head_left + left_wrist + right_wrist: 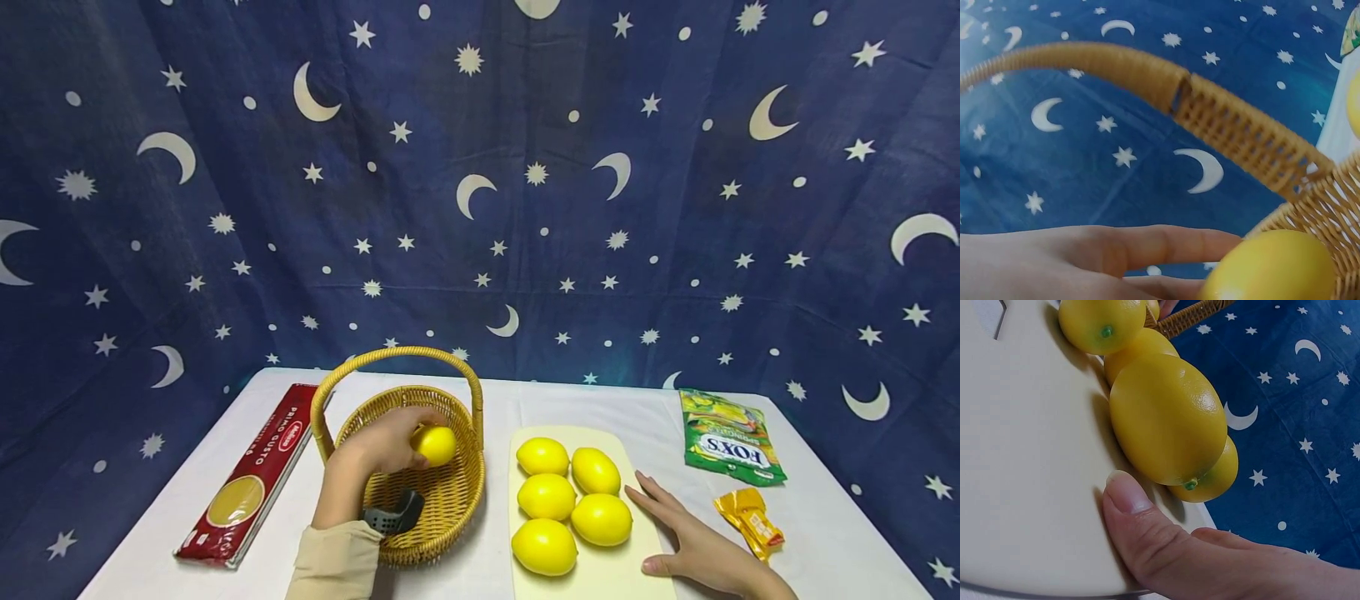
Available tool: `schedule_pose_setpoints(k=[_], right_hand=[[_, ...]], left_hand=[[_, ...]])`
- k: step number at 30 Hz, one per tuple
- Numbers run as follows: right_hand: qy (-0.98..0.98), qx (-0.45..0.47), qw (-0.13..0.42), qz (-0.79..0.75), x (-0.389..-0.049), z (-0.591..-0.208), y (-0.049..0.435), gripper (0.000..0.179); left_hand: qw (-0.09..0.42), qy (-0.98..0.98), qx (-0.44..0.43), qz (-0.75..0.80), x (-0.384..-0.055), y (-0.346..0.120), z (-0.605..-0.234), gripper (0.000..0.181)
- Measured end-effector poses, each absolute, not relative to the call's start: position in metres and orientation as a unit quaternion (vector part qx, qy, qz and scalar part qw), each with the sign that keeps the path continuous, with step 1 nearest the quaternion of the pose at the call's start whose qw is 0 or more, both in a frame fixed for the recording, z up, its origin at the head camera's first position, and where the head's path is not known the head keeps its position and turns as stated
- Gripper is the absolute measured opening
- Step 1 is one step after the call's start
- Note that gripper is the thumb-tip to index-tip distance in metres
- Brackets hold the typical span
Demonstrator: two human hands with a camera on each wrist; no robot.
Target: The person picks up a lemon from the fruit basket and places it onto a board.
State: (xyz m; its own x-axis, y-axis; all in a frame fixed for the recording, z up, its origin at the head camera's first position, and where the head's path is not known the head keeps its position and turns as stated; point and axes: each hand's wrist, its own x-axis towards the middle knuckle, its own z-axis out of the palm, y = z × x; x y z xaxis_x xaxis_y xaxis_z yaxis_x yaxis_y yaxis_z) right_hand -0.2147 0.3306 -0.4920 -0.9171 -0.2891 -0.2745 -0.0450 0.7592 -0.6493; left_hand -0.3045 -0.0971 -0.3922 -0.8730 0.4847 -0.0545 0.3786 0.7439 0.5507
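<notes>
Inside the wicker basket (467, 492), at its upper part, my left hand (390, 440) holds a yellow lemon (437, 446) between thumb and fingers. The left wrist view has this lemon (1275, 269) at the fingertips, beside the basket's wall and under its arched handle (1104, 62). Several more lemons (546, 497) lie on a cream cutting board (600, 575) to the right. My right hand (693, 537) rests at the board's right edge, fingers spread. Its thumb (1132, 506) touches the board close to a lemon (1169, 419) in the right wrist view.
A red pack of spaghetti (255, 475) lies left of the basket. At the right are a green Fox's candy bag (731, 437) and a small orange-yellow packet (752, 523). A dark blue curtain (525, 208) with moons and stars hangs behind the white table (495, 408).
</notes>
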Motion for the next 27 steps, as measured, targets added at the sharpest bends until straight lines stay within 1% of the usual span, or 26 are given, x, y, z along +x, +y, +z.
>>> schedule_pose_setpoints(k=[7, 16, 18, 22, 27], right_hand=[[0.919, -0.122, 0.160, -0.338, -0.213, -0.493, 0.333, 0.092], [0.916, -0.142, 0.150, -0.344, -0.211, -0.493, 0.335, 0.089], [0.915, -0.142, 0.152, -0.345, -0.211, -0.492, 0.335, 0.089], [0.916, -0.139, 0.154, -0.344, -0.211, -0.491, 0.335, 0.089], [0.917, -0.129, 0.158, -0.344, -0.211, -0.489, 0.333, 0.090]], left_hand=[[0.091, 0.933, 0.255, 0.239, -0.286, -0.094, -0.370, 0.048], [0.118, 0.929, 0.279, 0.214, -0.255, -0.077, -0.342, 0.046], [0.117, 0.923, 0.302, 0.207, -0.250, -0.070, -0.338, 0.044], [0.117, 0.910, 0.351, 0.188, -0.244, -0.048, -0.336, 0.048], [0.113, 0.884, 0.420, 0.170, -0.241, -0.009, -0.346, 0.055]])
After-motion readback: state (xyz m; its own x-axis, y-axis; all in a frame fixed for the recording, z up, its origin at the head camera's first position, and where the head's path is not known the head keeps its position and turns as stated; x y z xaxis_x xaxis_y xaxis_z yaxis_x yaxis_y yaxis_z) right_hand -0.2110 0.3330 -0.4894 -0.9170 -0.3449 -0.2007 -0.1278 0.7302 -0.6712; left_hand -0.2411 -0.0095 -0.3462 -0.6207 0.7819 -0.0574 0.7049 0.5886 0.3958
